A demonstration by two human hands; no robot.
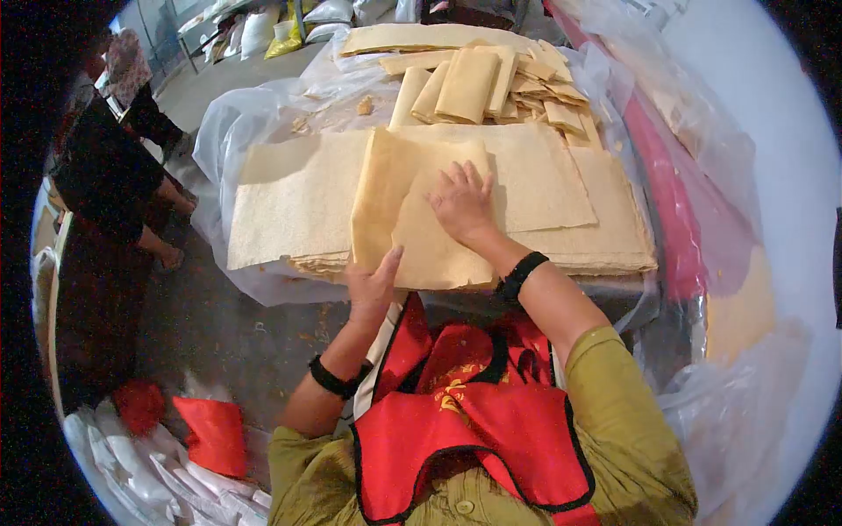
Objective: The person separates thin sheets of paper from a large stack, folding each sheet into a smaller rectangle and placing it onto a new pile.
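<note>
A stack of thin pale yellow sheets, looking like bean curd skin, lies in front of me. On top is a partly folded yellow sheet, its left side raised in a fold. My left hand grips the near edge of this fold, thumb on top and the other fingers mostly hidden. My right hand lies on the folded sheet with its fingers spread, palm down. Behind the stack are several folded yellow bundles, piled loosely.
Clear plastic film drapes the table's left side. A pink plastic-covered strip runs along the right. Two people stand at the left, one in black clothing. White sacks and a red bag lie at lower left.
</note>
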